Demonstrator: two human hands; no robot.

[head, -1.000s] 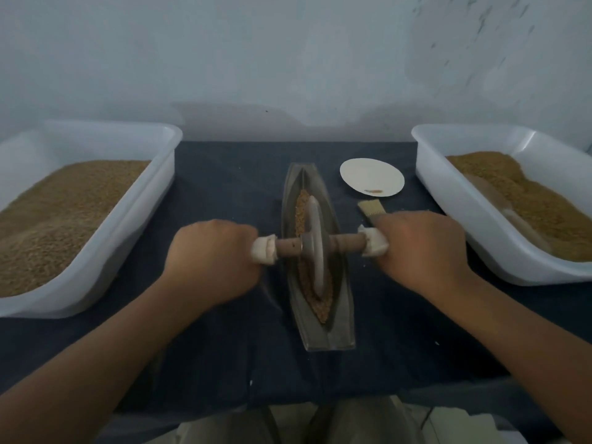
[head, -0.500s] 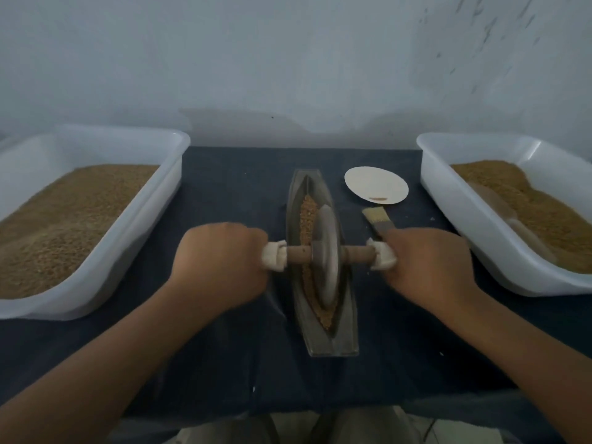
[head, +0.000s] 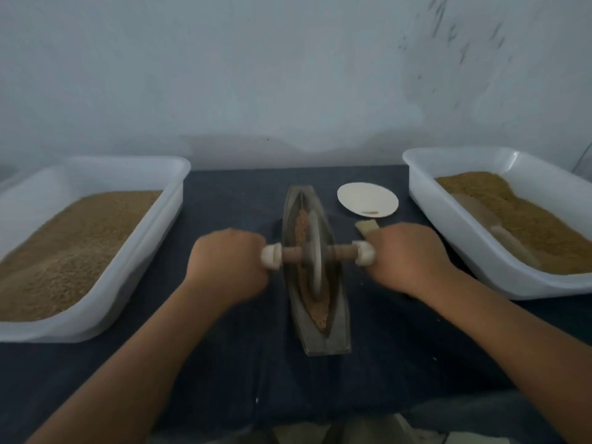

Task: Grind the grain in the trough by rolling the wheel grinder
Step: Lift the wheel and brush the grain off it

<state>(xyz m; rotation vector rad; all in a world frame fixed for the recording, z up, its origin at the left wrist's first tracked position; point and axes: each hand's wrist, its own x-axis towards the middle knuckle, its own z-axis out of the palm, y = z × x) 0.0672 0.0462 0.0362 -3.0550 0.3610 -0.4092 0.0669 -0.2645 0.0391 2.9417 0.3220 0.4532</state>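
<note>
A long boat-shaped metal trough (head: 336, 334) lies lengthwise on the dark cloth in the middle of the table. Brown grain (head: 320, 315) fills its groove. The wheel grinder (head: 314, 251), a thin metal disc on a wooden axle with white end wraps, stands upright in the groove near the trough's middle. My left hand (head: 229, 264) is closed on the left end of the axle. My right hand (head: 407, 257) is closed on the right end.
A white tub of grain (head: 150, 251) stands at the left, and another white tub (head: 455, 238) with grain and a scoop stands at the right. A small white plate (head: 367, 199) and a brush (head: 366, 226) lie behind my right hand. A wall rises close behind.
The wheel has rolled a little along the groove with both hands, first toward me and then slightly back away. The camera view has tilted upward.
</note>
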